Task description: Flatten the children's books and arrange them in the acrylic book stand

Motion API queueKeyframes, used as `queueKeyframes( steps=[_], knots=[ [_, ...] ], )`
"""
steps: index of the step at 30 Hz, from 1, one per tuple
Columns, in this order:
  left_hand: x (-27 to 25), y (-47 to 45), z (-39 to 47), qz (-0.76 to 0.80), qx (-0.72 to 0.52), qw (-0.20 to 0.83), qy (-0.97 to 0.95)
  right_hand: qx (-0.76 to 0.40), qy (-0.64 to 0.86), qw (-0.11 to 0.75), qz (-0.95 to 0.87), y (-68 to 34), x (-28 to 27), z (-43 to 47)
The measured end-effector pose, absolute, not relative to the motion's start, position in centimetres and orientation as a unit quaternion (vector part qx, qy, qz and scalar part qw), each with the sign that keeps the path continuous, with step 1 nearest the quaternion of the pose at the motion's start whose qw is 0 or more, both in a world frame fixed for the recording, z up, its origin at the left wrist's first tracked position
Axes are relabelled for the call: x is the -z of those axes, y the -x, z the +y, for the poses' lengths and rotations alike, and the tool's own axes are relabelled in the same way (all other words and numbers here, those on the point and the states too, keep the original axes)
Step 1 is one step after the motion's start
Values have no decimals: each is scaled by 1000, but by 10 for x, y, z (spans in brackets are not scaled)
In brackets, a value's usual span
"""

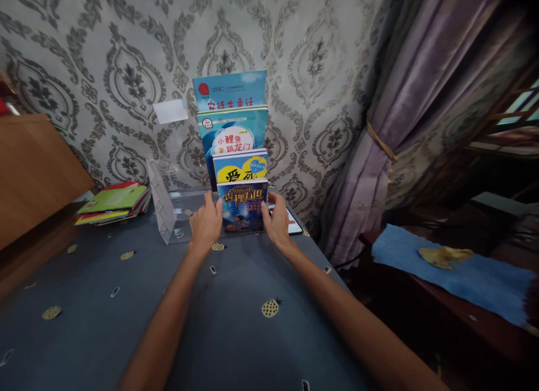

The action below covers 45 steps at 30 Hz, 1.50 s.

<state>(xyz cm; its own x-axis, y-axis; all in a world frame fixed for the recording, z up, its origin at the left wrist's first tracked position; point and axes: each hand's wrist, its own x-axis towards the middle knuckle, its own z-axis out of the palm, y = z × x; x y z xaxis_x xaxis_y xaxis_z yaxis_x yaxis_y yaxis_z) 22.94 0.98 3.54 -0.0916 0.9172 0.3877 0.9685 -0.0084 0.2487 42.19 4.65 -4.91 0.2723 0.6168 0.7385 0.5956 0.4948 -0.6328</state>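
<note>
At the front of a stepped row of books stands a dark blue book (244, 208) with gold lettering, upright. My left hand (205, 221) is closed at its left edge, and my right hand (275, 219) grips the right edge with the thumb at the front. Behind it rise a blue and yellow book (240, 166), a teal book (232, 130) and a light blue book (231, 89), each higher than the one before. They stand in a clear acrylic rack (162, 203), whose left side shows. The fingers behind the books are hidden.
A pile of thin books (113, 200) lies on the left of the table (227, 323), near a wooden panel (37, 172). A flat white-faced object (293, 222) lies behind my right hand. A tied purple curtain (366, 149) and a blue cloth (396, 250) are at right.
</note>
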Motion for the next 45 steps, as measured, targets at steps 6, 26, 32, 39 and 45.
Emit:
queueKeyframes(
  steps=[6,26,32,39,45],
  knots=[
    [-40,-231,5,-697,242,50,673,-7,505,620,-601,-421,44,43],
    [-40,-231,4,-665,306,30,681,15,472,652,-593,-418,33,40],
    [-41,-232,4,-632,344,22,693,-2,454,673,-584,-415,28,36],
    [-37,-231,10,-612,374,22,697,-36,449,672,-588,-417,19,35],
    [-35,-232,21,-620,388,11,682,-43,470,654,-591,-421,12,35]
  ],
)
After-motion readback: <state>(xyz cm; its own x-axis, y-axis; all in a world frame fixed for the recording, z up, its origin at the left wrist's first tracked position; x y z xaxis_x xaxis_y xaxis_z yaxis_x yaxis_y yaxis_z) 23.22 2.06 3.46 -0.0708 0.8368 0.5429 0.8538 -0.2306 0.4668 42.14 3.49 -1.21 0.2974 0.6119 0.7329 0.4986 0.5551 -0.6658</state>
